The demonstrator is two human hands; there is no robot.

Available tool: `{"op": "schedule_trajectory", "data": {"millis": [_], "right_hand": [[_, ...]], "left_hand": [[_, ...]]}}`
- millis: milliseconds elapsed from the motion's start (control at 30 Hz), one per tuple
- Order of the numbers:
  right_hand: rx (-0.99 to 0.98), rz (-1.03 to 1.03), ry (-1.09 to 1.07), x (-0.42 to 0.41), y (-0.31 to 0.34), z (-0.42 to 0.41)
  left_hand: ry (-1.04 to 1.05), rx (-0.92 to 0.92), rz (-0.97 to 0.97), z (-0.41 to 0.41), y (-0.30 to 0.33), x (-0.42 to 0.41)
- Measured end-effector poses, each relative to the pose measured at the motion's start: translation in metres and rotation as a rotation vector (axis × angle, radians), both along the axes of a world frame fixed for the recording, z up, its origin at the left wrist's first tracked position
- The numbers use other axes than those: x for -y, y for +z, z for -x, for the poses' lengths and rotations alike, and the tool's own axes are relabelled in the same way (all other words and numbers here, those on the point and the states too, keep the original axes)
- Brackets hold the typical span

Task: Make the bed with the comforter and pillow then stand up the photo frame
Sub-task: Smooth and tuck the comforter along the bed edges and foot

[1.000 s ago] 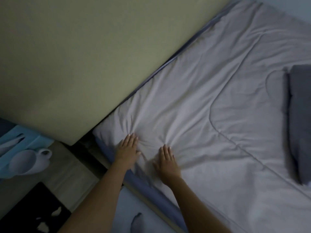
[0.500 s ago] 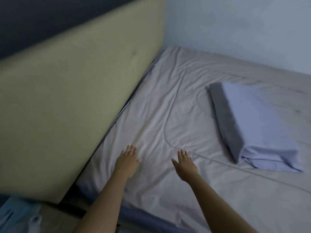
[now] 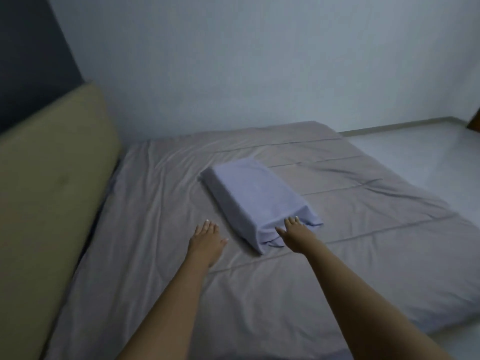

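comforter (image 3: pixel 259 294), grey and spread flat, covers the whole bed from the headboard side to the far wall, with long creases running across it. olive padded headboard (image 3: pixel 52 190) runs along the left edge of the bed. i see the pillow (image 3: pixel 254 198), pale lilac, lying on top of the comforter near the middle, turned at an angle. my right hand (image 3: pixel 296 233) reaches out flat, fingers apart, its tips touching the pillow's near end and gripping nothing. my left hand (image 3: pixel 206 241) sits just left of the pillow, palm down over the comforter, fingers loosely spread and empty.
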State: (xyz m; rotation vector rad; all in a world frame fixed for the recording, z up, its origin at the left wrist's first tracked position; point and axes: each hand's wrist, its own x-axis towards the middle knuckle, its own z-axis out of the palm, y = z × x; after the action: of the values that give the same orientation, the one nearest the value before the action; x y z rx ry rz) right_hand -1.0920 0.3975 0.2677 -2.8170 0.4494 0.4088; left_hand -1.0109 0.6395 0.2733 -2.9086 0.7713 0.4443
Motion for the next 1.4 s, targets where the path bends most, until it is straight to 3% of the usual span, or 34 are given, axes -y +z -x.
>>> {"op": "schedule_trajectory", "data": {"millis": [233,500,967,1400], "right_hand": [[-0.021,0.076,-0.164,0.182,0.035,0.052],[0.015,0.147,-0.184,0.377,0.080,0.084],[0.017,0.096,-0.191,0.592,0.075,0.051],[-0.029,0.133,0.065,0.806,0.068,0.045]], "left_hand": [[-0.108,0.062,0.004,0.023,0.031,0.197],[-0.185,0.098,0.018,0.041,0.062,0.415],[-0.218,0.123,-0.034,0.001,0.064,0.647],[0.035,0.040,0.002,0.046,0.040,0.848]]}}
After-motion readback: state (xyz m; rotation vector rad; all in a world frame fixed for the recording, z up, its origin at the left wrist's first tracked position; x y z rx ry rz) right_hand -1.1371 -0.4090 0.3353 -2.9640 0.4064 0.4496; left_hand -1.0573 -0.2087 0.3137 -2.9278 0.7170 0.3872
